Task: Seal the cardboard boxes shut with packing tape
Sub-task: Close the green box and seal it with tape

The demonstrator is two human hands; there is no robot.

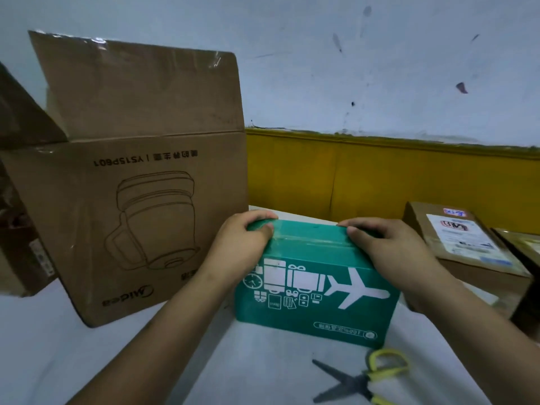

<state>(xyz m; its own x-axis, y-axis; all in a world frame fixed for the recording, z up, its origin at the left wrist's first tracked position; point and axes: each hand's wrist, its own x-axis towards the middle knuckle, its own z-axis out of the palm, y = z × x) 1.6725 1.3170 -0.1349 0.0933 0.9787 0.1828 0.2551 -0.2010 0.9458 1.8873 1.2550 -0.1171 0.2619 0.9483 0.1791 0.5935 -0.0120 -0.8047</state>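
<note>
Green box (315, 290): stood mid-table on the white table (43, 346), long axis running left to right.
Clear tape (309, 239): one strip lay along the top seam, following that axis.
Left hand (242, 247): fingers curled over the box's left end, thumb on top.
Right hand (385, 247): clasped the right end likewise; each hand was equally near its own end.
Large brown box (131, 214): left, just beside, one flap upright; judged not yet sealed.
Scissors (362, 378): near right, blades apart, closer to the right hand.
Tape roll: not seen.
</note>
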